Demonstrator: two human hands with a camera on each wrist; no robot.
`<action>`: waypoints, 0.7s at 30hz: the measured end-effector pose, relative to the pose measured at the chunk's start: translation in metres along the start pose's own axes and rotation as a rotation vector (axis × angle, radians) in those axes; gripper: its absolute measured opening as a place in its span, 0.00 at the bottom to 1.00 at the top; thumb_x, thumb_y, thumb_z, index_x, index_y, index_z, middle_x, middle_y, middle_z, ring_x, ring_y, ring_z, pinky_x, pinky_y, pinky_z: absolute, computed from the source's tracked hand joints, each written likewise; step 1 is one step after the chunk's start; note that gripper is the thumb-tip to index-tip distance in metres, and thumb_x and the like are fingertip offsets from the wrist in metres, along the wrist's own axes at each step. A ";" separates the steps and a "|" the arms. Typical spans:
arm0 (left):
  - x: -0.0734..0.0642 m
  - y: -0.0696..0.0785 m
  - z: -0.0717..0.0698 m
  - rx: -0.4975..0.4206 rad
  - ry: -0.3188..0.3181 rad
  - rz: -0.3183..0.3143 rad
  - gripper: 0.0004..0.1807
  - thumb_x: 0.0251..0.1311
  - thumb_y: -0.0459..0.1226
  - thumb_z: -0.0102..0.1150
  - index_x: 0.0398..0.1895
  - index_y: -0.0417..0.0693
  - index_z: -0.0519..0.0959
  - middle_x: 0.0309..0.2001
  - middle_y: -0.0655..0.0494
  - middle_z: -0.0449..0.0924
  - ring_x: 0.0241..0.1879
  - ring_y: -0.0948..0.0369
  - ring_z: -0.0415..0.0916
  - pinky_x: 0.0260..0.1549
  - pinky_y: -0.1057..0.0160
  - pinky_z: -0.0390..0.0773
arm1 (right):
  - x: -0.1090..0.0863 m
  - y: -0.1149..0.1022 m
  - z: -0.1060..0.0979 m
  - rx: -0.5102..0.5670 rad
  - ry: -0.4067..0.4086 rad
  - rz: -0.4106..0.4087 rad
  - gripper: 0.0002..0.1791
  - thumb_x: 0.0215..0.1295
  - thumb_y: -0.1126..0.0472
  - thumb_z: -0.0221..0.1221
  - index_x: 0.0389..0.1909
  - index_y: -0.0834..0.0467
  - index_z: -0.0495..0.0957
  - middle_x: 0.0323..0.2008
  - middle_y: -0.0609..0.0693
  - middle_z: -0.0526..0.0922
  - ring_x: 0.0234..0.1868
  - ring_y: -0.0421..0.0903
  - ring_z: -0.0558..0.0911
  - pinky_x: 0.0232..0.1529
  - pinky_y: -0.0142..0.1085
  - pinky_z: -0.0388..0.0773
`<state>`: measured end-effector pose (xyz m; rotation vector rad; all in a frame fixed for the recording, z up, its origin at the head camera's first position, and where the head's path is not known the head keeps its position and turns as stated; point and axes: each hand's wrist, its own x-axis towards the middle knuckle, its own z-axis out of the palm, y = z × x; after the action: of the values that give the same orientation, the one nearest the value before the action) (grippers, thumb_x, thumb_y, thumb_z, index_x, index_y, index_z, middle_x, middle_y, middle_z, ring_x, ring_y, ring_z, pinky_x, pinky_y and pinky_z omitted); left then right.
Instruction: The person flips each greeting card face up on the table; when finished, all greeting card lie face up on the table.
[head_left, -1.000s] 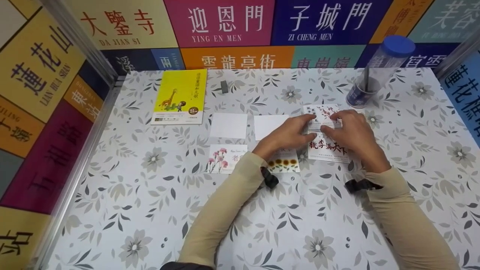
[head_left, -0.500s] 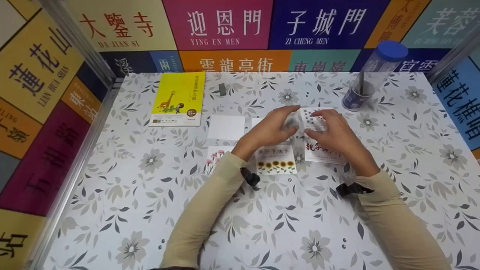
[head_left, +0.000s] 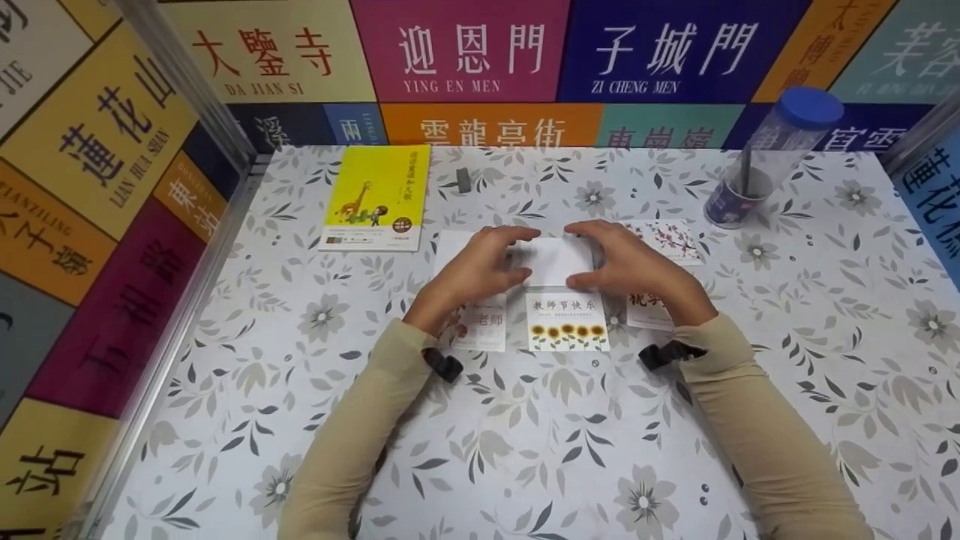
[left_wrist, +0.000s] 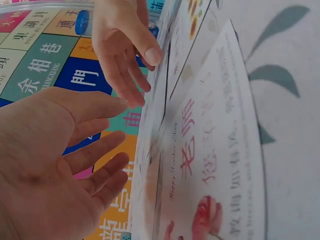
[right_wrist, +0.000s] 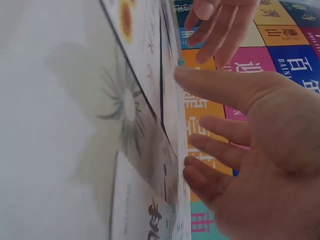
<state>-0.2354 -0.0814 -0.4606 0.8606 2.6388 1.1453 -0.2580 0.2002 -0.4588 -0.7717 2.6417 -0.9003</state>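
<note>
Both hands hover over a blank white card [head_left: 559, 259] in the middle of the floral table [head_left: 525, 450]. My left hand [head_left: 480, 268] is at the card's left edge and my right hand [head_left: 628, 264] at its right edge, fingers straight and spread, gripping nothing. In the left wrist view the left hand [left_wrist: 50, 165] shows relaxed fingers beside a carnation card [left_wrist: 215, 165]. The right hand [right_wrist: 260, 130] is just as loose in the right wrist view. A sunflower card [head_left: 568, 321] lies just in front of the white card.
A plum blossom card [head_left: 673, 240] and a red-lettered card [head_left: 649, 309] lie to the right, partly under my right wrist. A second white card [head_left: 448, 247] and a carnation card [head_left: 486, 324] sit left. A yellow book [head_left: 375, 196], a small black block [head_left: 463, 180] and a blue-capped clear tube [head_left: 772, 154] stand farther back.
Both hands let go of the plum blossom card, which now lies flat at the right, and moved left onto the middle white card.
</note>
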 end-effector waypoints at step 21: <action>0.000 0.002 0.012 -0.094 0.046 -0.062 0.44 0.69 0.37 0.72 0.85 0.53 0.61 0.76 0.38 0.74 0.71 0.48 0.79 0.74 0.56 0.76 | 0.003 -0.004 0.005 -0.267 0.164 0.031 0.50 0.50 0.45 0.83 0.73 0.58 0.77 0.68 0.62 0.74 0.75 0.64 0.63 0.81 0.64 0.52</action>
<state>-0.2301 -0.0731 -0.4671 0.7385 2.6037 1.2767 -0.2568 0.1935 -0.4606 -0.7412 2.9505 -0.6349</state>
